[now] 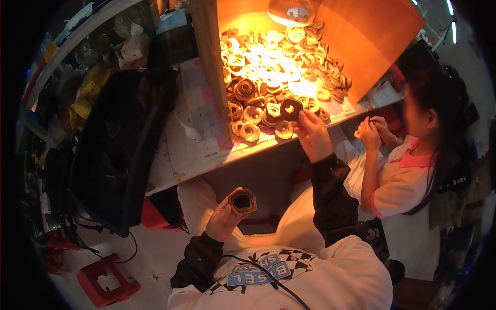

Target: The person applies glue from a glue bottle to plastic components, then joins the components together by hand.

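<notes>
The left hand (223,219) is closed around a short hexagonal tube (242,201), brown with a dark hollow mouth facing up, held low over the person's lap, well below the tabletop (181,150) edge. The right hand (311,135) reaches up to the near edge of the tabletop and pinches a dark ring-shaped part (290,109) between fingertips and thumb, its lit centre hole showing. Just beyond it lies a heap of similar rings (274,67), spread across the brightly lit part of the tabletop under a lamp (291,11), with an orange board (369,36) standing behind. At the right a second person in a white shirt with pink trim sits close by, both of their hands (371,132) raised together near the tabletop's corner. A red stool (106,279) stands on the floor at lower left.
</notes>
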The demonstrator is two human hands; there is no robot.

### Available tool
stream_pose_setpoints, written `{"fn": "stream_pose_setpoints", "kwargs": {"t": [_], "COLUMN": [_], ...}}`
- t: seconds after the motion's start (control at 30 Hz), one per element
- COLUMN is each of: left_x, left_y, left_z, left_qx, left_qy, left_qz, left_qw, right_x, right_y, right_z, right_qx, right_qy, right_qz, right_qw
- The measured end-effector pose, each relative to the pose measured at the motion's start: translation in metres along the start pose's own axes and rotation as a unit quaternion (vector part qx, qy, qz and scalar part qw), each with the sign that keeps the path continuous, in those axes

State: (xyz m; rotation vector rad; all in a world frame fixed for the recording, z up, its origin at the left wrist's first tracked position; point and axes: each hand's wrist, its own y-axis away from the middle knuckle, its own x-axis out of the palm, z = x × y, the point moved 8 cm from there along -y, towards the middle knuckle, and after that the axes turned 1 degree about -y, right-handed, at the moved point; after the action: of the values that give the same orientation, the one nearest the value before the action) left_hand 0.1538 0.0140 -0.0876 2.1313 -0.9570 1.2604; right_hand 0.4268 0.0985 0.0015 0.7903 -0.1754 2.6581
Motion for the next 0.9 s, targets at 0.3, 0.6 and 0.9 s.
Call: {"fn": "stream_pose_setpoints", "kwargs": {"t": [0.3,0.6,0.9], "left_x": [-0.006,-0.035,-0.045], "left_y": [0.013,0.027,0.027], "left_z": [0.024,0.058,0.072], "left_qx": [-0.055,-0.139,-0.161], "left_qy": [-0.044,0.021,0.01], "left_qz": [-0.02,-0.163,-0.198], "left_qw": [0.997,0.977,0.967], "right_x": [0.057,0.049,0.056], "right_y": [0.171,0.228,0.233], "right_z": [-0.002,-0.045,-0.074], "right_qx": [-0.364,-0.255,-0.238], "right_qy": [0.618,0.631,0.682], "right_qz": [0.187,0.199,0.219], "right_qw": [0.671,0.705,0.656]}}
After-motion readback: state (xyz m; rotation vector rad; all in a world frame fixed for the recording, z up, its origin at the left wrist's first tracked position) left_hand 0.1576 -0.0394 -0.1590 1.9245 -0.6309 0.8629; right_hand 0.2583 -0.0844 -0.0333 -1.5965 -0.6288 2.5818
